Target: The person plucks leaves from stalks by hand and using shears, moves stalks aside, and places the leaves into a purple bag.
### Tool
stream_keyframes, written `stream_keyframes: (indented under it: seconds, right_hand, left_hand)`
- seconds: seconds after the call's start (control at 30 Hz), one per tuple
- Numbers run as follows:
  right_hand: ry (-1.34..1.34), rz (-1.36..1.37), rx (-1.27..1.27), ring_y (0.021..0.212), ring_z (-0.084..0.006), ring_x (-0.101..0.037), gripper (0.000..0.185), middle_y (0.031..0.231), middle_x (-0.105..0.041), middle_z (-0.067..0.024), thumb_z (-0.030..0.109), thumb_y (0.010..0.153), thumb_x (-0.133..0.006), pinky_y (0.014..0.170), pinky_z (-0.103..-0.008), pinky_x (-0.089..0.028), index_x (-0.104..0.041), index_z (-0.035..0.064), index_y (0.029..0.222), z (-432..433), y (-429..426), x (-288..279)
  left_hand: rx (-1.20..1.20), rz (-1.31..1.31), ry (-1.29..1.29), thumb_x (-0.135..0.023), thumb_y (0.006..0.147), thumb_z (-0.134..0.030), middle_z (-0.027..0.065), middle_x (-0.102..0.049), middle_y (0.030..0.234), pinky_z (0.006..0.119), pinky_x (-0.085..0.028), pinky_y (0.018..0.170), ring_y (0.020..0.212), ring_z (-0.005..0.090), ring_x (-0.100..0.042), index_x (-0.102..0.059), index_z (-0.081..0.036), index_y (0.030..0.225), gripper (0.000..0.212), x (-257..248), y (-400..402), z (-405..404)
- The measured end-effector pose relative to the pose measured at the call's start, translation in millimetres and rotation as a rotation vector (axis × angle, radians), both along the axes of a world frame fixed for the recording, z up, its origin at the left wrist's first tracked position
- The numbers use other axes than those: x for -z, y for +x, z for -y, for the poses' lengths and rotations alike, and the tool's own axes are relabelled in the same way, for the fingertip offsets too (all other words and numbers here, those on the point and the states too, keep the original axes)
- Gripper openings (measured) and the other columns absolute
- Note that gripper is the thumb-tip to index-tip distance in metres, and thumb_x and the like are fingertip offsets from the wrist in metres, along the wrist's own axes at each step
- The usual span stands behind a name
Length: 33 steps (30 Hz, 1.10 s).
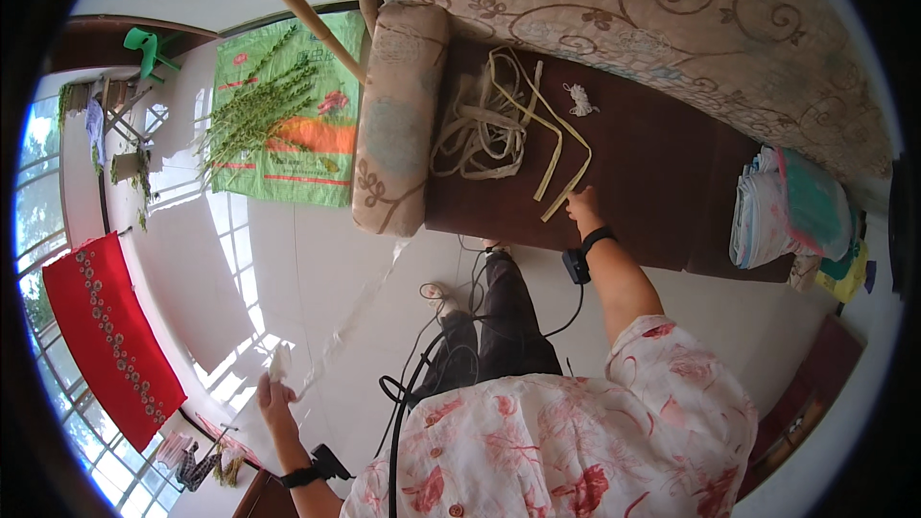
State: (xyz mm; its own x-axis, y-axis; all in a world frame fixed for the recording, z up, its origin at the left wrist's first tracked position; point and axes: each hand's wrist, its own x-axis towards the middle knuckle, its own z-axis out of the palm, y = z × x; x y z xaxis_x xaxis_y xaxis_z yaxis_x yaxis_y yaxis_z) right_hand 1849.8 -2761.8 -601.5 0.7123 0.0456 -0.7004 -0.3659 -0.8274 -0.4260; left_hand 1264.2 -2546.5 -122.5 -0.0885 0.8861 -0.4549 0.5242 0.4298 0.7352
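Note:
My left hand [275,396] is closed around one end of a thin, whitish translucent strip [338,334], which stretches up towards the sofa's arm. My right hand [583,206] is over the front edge of the dark brown seat [640,180], by the lower end of a pale yellow strap [573,131]; whether its fingers grip the strap I cannot tell. A loose heap of cream fabric strips [489,147] lies left of the strap, and a small bundle of white cord [579,99] lies behind it to the right.
The patterned sofa arm [392,122] stands left of the seat. Beyond it, cut green plant stalks [266,104] lie on a green woven sack [309,187]. Folded cloths [763,208] are stacked at the seat's right end. Black cables [424,360] hang about my legs.

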Motion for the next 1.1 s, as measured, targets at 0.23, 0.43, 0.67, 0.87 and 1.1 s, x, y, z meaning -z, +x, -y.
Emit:
stream_keyframes:
  seconds: [0.23,0.43,0.67,0.87,1.1]
  right_hand:
    - [-0.063,0.021,-0.135,0.076,-0.0314,-0.068,0.049,0.090,-0.066,-0.0221,0.024,0.087,-0.066,0.061,-0.0376,-0.055,-0.048,-0.0071,0.121,-45,19,-8]
    - [-0.307,0.075,-0.349,0.067,-0.0317,-0.067,0.030,0.082,-0.066,-0.0206,0.025,0.088,-0.065,0.057,-0.0391,-0.054,-0.062,-0.0050,0.092,-58,10,-2]
    - [-0.175,-0.194,-0.078,0.069,-0.0227,-0.065,0.023,0.081,-0.065,-0.0125,0.018,0.092,-0.058,0.055,-0.0337,-0.052,-0.062,-0.0043,0.091,-78,-2,-39]
    - [0.515,-0.041,0.393,0.059,-0.0136,-0.061,0.011,0.073,-0.063,-0.0063,0.014,0.090,-0.057,0.050,-0.0249,-0.050,-0.060,0.0030,0.091,-78,0,-124]
    - [0.938,0.736,0.246,0.062,-0.0142,-0.060,0.010,0.078,-0.063,-0.0072,0.011,0.086,-0.059,0.055,-0.0265,-0.049,-0.061,0.0034,0.091,-77,8,-360]
  left_hand:
    - [-0.160,-0.104,-0.159,-0.053,0.095,-0.012,-0.0051,-0.037,0.057,0.023,-0.032,0.046,0.047,0.0047,-0.033,-0.052,-0.008,0.080,0.016,5,-3,16]
    - [-0.215,-0.104,-0.144,-0.054,0.096,-0.014,-0.0046,-0.038,0.057,0.023,-0.036,0.049,0.047,0.0047,-0.034,-0.055,-0.006,0.082,0.016,6,-2,24]
    - [-0.301,-0.062,-0.153,-0.057,0.095,-0.013,-0.0045,-0.045,0.065,0.022,-0.039,0.056,0.055,0.0046,-0.041,-0.057,-0.006,0.087,0.011,2,-33,41]
    - [-0.156,-0.072,-0.176,-0.057,0.090,-0.010,-0.0045,-0.051,0.069,0.021,-0.038,0.052,0.055,0.0046,-0.045,-0.058,-0.007,0.095,0.006,22,-59,45]
    - [-0.185,0.213,-0.134,-0.046,0.097,-0.013,-0.0039,-0.041,0.062,0.024,-0.037,0.052,0.053,0.0065,-0.039,-0.058,-0.002,0.097,0.017,41,-111,51]
